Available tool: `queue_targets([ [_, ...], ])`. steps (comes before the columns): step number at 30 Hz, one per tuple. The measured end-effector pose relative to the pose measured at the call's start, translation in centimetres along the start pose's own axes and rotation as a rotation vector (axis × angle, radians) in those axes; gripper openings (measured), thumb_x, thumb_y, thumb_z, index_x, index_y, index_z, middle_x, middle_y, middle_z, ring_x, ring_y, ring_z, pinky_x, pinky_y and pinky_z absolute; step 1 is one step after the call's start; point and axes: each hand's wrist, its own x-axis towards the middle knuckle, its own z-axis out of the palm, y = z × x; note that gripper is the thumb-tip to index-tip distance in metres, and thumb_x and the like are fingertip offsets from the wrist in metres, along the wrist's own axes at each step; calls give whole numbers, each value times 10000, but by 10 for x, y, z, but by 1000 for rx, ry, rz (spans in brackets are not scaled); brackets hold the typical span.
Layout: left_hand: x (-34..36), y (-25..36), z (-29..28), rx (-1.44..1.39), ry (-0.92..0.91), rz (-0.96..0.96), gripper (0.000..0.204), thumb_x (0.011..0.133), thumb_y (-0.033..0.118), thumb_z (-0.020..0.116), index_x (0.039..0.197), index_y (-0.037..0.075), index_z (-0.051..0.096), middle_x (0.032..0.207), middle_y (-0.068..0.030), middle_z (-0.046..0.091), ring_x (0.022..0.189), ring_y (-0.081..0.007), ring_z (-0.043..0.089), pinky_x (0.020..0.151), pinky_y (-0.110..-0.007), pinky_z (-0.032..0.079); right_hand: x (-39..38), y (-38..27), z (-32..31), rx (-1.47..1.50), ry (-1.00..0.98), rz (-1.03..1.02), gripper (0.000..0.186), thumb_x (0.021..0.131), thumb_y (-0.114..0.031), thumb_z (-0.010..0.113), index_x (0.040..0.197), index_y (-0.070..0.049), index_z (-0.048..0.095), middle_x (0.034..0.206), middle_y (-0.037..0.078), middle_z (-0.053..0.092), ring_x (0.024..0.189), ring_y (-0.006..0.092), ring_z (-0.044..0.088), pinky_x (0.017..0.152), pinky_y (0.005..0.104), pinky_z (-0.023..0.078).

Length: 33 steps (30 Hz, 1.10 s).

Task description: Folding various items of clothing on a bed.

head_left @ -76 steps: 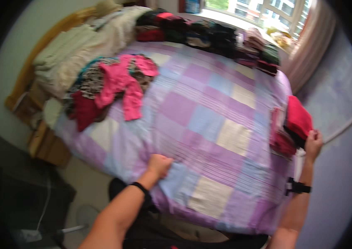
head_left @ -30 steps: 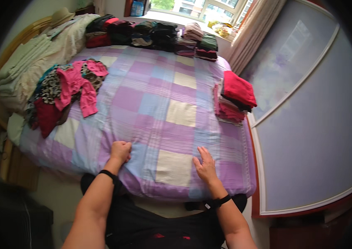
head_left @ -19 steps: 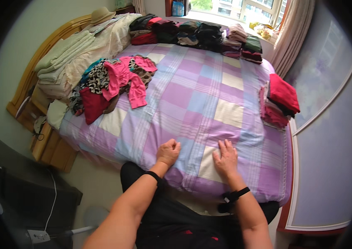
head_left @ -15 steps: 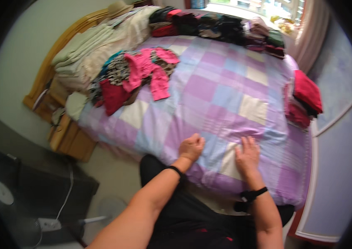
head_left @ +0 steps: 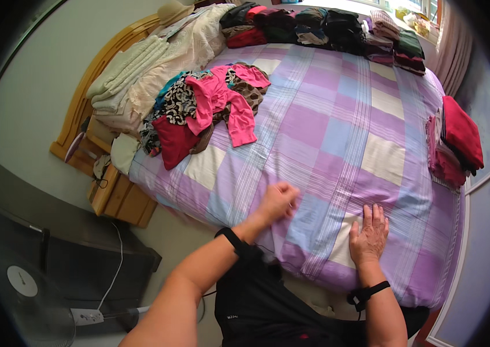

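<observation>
My left hand (head_left: 278, 200) is closed, fingers curled, over the near part of the checked purple, blue and cream bedspread (head_left: 337, 144); what it grips, if anything, is hidden. To its right, my right hand (head_left: 369, 234) lies flat on the spread with fingers apart. A loose heap of pink, dark red and patterned clothes (head_left: 216, 98) lies at the left of the bed. A folded stack topped with red (head_left: 461, 133) sits at the right edge.
Several dark and coloured folded piles (head_left: 343, 32) line the far edge below the window. Pale bedding (head_left: 121, 75) lies along the wooden headboard (head_left: 74, 115). A wooden nightstand (head_left: 123, 196), a fan (head_left: 22, 280) and a white cord are at lower left, a pale panel (head_left: 482, 231) at right.
My right hand has left the red stack, where it was 2.5 seconds ago, and now rests flat on the bedspread. My view has swung about, most recently shifting the bed rightward in the picture.
</observation>
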Motion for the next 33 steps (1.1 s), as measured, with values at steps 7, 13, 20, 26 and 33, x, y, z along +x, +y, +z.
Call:
queue_targets([
  [7, 117, 55, -181, 1035, 941, 596, 332, 821, 188, 721, 1124, 87, 629, 1295, -186, 564, 1210, -361, 545, 952, -488, 495, 3, 5, -2, -31, -8, 23, 597, 913, -332, 574, 1462, -115, 480, 1544, 140, 426, 1488, 307, 324, 1236, 489, 199],
  [13, 122, 66, -291, 1085, 862, 51, 321, 923, 303, 611, 1109, 48, 670, 1075, -225, 676, 1010, -419, 654, 898, -495, 518, 4, 2, 3, 21, -38, 45, 608, 893, -340, 587, 1456, -133, 487, 1538, 129, 424, 1483, 304, 324, 1231, 487, 206],
  [20, 74, 82, -132, 443, 393, 703, 106, 1000, 33, 534, 978, 19, 636, 829, -64, 634, 766, -138, 579, 693, -292, 483, 1, 13, 1, 10, 23, 21, 598, 889, -340, 590, 1445, -137, 503, 1533, 121, 433, 1473, 300, 339, 1228, 486, 213],
  [26, -102, 52, 86, 85, -640, 431, 90, 943, -14, 607, 1027, 17, 595, 859, -73, 617, 773, -161, 633, 701, -325, 518, 2, 7, 3, 82, 60, 20, 580, 886, -353, 613, 1419, -136, 536, 1496, 128, 470, 1455, 296, 367, 1221, 485, 228],
  [33, -130, -41, 146, 265, -945, 231, 79, 960, 16, 648, 1032, 3, 619, 912, -52, 620, 879, -120, 563, 815, -311, 491, -1, 18, 11, 116, 102, -20, 597, 907, -395, 621, 1441, -149, 518, 1504, 124, 463, 1460, 287, 363, 1224, 479, 223],
])
